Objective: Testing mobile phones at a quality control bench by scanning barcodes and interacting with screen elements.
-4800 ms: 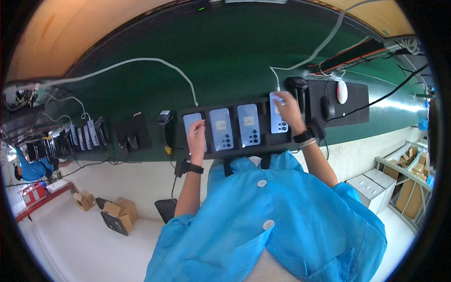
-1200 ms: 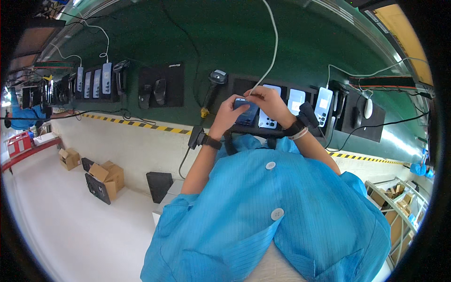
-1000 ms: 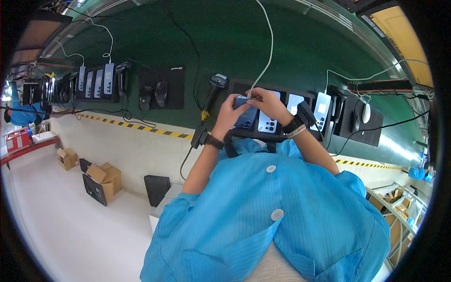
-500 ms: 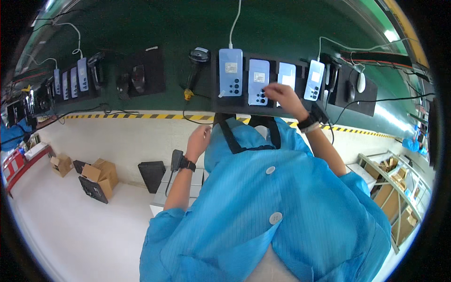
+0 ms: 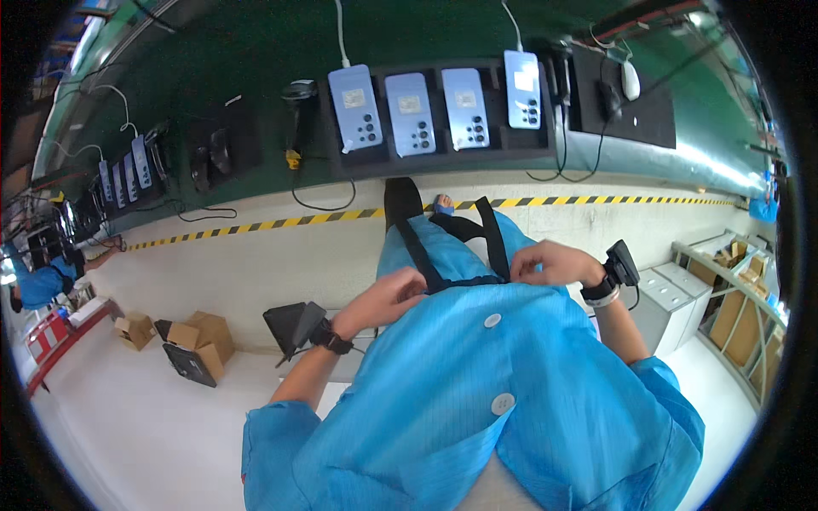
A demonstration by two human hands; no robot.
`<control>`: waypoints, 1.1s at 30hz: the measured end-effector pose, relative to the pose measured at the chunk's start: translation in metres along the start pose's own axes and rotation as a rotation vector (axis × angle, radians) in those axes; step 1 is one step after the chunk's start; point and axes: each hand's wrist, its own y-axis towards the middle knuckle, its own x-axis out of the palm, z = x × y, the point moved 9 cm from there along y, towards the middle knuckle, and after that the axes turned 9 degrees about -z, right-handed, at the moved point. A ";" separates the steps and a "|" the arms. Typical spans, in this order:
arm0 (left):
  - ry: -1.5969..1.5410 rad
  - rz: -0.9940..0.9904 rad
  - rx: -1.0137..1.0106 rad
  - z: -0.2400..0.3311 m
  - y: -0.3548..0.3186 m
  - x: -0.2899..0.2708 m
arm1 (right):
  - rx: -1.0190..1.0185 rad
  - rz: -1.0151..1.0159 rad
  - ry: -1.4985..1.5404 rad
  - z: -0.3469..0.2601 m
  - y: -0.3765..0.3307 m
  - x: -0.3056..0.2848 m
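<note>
Both my hands are at the chest of my blue coat [image 5: 477, 400]. My left hand [image 5: 388, 298] has its fingers closed on the black strap [image 5: 456, 230] that hangs at the collar. My right hand [image 5: 545, 262], with a small black device on the wrist, pinches the same strap at its right side. Ahead on the green bench [image 5: 247, 51], a black tray [image 5: 434, 153] holds several light blue phones [image 5: 411, 102] lying back side up. Neither hand touches them.
A black handheld scanner [image 5: 298, 98] lies left of the tray, and a white mouse [image 5: 629, 81] rests on a black mat at the right. Yellow-black tape [image 5: 256, 226] edges the bench. Cardboard boxes [image 5: 204, 336] lie on the floor; grey cabinets [image 5: 673, 294] stand right. A person in blue [image 5: 38, 285] is far left.
My right hand has left the phones on the tray and come back to my chest. My left hand has risen from my side, and both now hold the black strap.
</note>
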 end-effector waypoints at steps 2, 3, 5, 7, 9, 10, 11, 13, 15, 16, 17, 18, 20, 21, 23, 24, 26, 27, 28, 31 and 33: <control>0.107 -0.011 -0.027 0.002 0.002 0.026 | 0.062 -0.071 -0.117 0.016 -0.014 0.026; 0.108 -0.020 -0.034 0.002 0.001 0.037 | 0.014 -0.080 -0.126 0.017 -0.023 0.034; 0.096 -0.036 -0.053 0.000 -0.008 0.058 | -0.023 -0.067 -0.069 0.025 -0.034 0.048; 0.123 -0.031 -0.106 -0.002 -0.016 0.073 | -0.006 -0.071 -0.003 0.033 -0.041 0.058; 0.127 -0.035 -0.133 -0.005 -0.019 0.085 | -0.002 -0.089 -0.047 0.035 -0.042 0.065; 0.121 -0.039 -0.107 -0.003 -0.022 0.092 | 0.030 -0.119 -0.075 0.038 -0.041 0.071; 0.120 -0.041 -0.150 -0.008 -0.023 0.099 | 0.045 -0.141 -0.115 0.039 -0.042 0.074; -0.076 -0.031 -0.217 -0.022 -0.027 0.113 | 0.033 -0.154 -0.133 0.038 -0.042 0.081; -0.155 0.020 -0.164 -0.024 -0.035 0.122 | 0.034 -0.173 -0.156 0.037 -0.042 0.089; -0.227 0.058 -0.150 -0.027 -0.043 0.126 | 0.000 -0.175 -0.126 0.032 -0.041 0.093; -0.220 0.074 -0.143 -0.029 -0.051 0.131 | 0.026 -0.183 -0.118 0.032 -0.038 0.096; -0.265 0.138 -0.142 -0.031 -0.061 0.133 | -0.034 -0.179 -0.120 0.023 -0.034 0.097; -0.304 0.215 -0.126 -0.033 -0.083 0.138 | -0.073 -0.282 -0.230 0.008 -0.017 0.114; -0.308 0.289 -0.131 -0.036 -0.097 0.139 | -0.073 -0.288 -0.251 0.001 -0.005 0.118; -0.335 0.395 -0.124 -0.044 -0.121 0.142 | -0.109 -0.455 -0.378 -0.012 0.020 0.144; -0.320 0.442 -0.125 -0.051 -0.134 0.144 | -0.135 -0.482 -0.375 -0.020 0.031 0.154; -0.361 0.525 -0.132 -0.071 -0.167 0.161 | -0.056 -0.608 -0.361 -0.018 0.049 0.184; -0.315 0.549 -0.146 -0.085 -0.179 0.164 | -0.068 -0.648 -0.359 -0.022 0.057 0.197; -0.263 0.583 -0.134 -0.098 -0.193 0.168 | -0.057 -0.651 -0.327 -0.024 0.066 0.207; -0.198 0.853 -0.028 -0.152 -0.245 0.161 | -0.011 -0.664 -0.266 -0.015 0.096 0.244; -0.271 0.923 -0.130 -0.201 -0.274 0.182 | -0.027 -0.584 -0.256 -0.005 0.122 0.252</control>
